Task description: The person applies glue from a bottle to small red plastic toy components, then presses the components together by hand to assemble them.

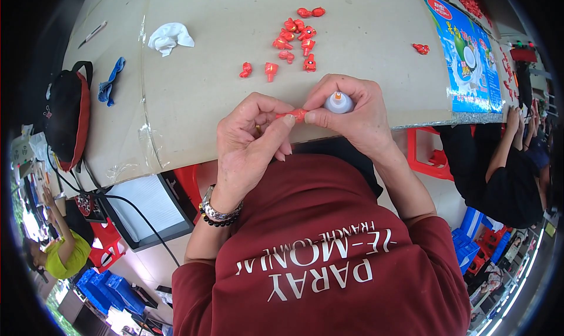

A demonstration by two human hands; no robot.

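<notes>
A small red figurine piece (298, 114) is pinched between the fingertips of both hands, just over the table's near edge. My left hand (249, 133) grips it with thumb and forefinger, its other fingers curled loosely; those fingertips cover part of the piece. My right hand (358, 110) touches the piece with its thumb tip. In that same hand a white squeeze bottle (339, 103) with a narrow nozzle and orange tip is held, nozzle up. Beyond my hands lie several red figurines (286, 35) in a loose cluster, a few with yellow marks.
Crumpled white tissue (170, 38), a blue cloth (110, 82), a pen (93, 34) and a black-and-red bag (69, 116) lie at left. One red figurine (420, 49) sits apart, near a blue printed sheet (467, 57). Co-workers sit on both sides.
</notes>
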